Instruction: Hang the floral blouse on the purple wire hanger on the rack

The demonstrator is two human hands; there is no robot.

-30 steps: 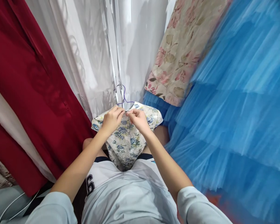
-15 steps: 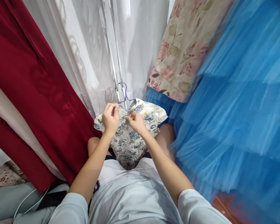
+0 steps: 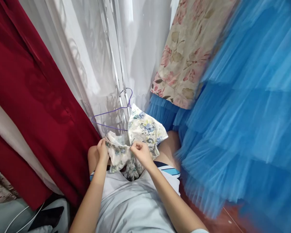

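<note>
A white blouse with a blue and yellow flower print (image 3: 146,127) lies over my lap, partly on a thin purple hanger (image 3: 109,112). The hanger's left arm is bare, while the blouse's other shoulder still covers its right arm. My left hand (image 3: 102,150) is closed on the loose edge of the blouse at the left. Near the middle, my right hand (image 3: 141,152) pinches the garment's edge. Between both hands the cloth is stretched. The lower part of the blouse bunches up between my thighs.
Dark red cloth (image 3: 46,106) hangs at the left, white curtains (image 3: 145,48) in front. To the right hang a pink-flowered cream garment (image 3: 181,64) and blue tiered tulle (image 3: 237,123). A dark phone-like slab (image 3: 47,216) lies on a grey surface at lower left, beside a white cable.
The left shoulder of the blouse has come off the hanger, baring its left arm. Both my hands have moved down towards my lap, the left one also leftward, with the cloth.
</note>
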